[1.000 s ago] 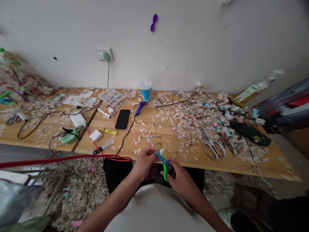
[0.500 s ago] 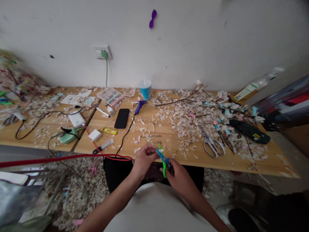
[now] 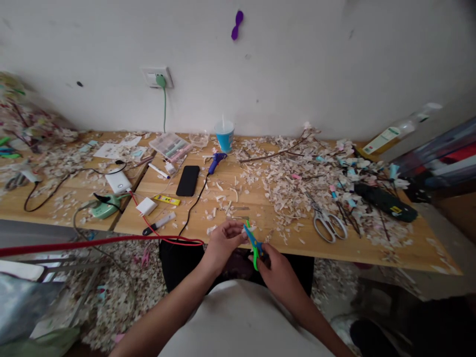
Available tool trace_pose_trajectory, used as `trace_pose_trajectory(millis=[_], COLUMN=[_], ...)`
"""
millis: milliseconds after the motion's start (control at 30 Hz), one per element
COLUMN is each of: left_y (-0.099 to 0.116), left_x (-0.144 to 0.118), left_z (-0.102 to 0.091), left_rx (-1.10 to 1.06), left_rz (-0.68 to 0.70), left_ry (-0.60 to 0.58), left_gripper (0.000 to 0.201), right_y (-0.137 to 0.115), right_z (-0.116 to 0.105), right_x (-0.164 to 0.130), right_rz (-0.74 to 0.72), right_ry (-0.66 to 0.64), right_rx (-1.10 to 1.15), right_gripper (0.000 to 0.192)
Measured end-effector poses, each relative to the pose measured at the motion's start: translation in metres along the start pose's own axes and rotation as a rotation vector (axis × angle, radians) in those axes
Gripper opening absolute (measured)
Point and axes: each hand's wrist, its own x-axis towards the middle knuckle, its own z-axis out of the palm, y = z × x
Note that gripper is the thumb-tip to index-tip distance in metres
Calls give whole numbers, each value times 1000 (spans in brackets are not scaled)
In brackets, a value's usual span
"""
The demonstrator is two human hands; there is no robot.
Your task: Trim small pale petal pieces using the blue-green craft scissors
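Note:
My right hand grips a small pair of green and blue scissors by the handles, just over the front edge of the wooden table. The blades point away from me and to the left, close to my left fingertips. My left hand is closed in a pinch on a small whitish piece, which looks like a petal or paper scrap. That piece lies at the blades; whether they touch it I cannot tell.
Petal-like scraps cover much of the table. Larger scissors and flower branches lie to the right. A phone, a glue gun, a blue cup and a box cutter lie ahead and left. A red cable crosses at left.
The scissors have turned a little and shifted slightly right, with their blades closer together. My left hand stays nearly in place, still pinching the whitish piece.

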Motion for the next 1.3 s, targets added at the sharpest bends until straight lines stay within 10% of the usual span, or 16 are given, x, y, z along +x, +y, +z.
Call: trace_pose_trajectory(millis=[900,1300], left_y=[-10,-6], left_x=[-1,2], left_z=[12,9], left_rx=[-300,-36], left_rz=[-84,60], left_ry=[48,64], left_gripper=[25,27], right_y=[-7,-9], right_z=[-2,-7], right_x=[1,2], right_rz=[-19,-50], right_ry=[-16,-17], right_rx=[13,-34], right_gripper=[20,20])
